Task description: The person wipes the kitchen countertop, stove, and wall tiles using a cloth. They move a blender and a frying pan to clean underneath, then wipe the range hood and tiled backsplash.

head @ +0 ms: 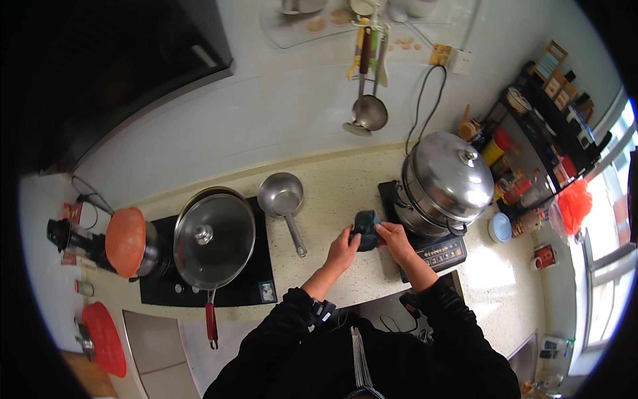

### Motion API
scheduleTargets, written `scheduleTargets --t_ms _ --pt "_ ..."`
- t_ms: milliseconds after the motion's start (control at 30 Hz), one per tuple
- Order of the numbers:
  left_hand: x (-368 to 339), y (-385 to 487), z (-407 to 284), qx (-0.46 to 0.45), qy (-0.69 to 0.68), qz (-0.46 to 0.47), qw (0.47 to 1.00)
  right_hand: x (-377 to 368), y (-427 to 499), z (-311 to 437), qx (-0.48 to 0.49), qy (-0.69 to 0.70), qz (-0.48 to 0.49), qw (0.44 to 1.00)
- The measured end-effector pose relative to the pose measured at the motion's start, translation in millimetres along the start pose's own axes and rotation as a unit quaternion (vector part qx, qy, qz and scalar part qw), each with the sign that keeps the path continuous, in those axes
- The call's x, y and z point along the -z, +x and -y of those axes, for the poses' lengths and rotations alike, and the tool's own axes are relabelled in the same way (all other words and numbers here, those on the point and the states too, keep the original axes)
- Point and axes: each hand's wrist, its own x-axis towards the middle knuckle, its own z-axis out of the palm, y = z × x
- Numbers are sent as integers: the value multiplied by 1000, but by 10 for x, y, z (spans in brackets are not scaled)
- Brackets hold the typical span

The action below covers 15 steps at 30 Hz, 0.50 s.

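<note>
A dark blue-green cloth, bunched and folded, is held between my two hands above the speckled countertop. My left hand pinches its left side with thumb and fingers. On the other side, my right hand grips the cloth's right edge. Just left of the hands lies a small steel saucepan, its handle pointing towards me. Close on the right, a large lidded steel steamer pot stands on a black induction cooker.
A glass-lidded frying pan with a red handle sits on the black cooktop. Beside it is a pot under an orange cover. Ladles hang from the wall. A black shelf with jars and bottles stands at right.
</note>
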Motion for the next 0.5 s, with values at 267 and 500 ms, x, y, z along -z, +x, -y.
scheduleTargets --t_ms 267,500 --pt "1102 -146 -451 6 -340 -69 938 -772 273 603 90 347 204 911" --pt "1529 -347 -974 -39 -177 -45 982 -1125 477 981 55 485 274 829"
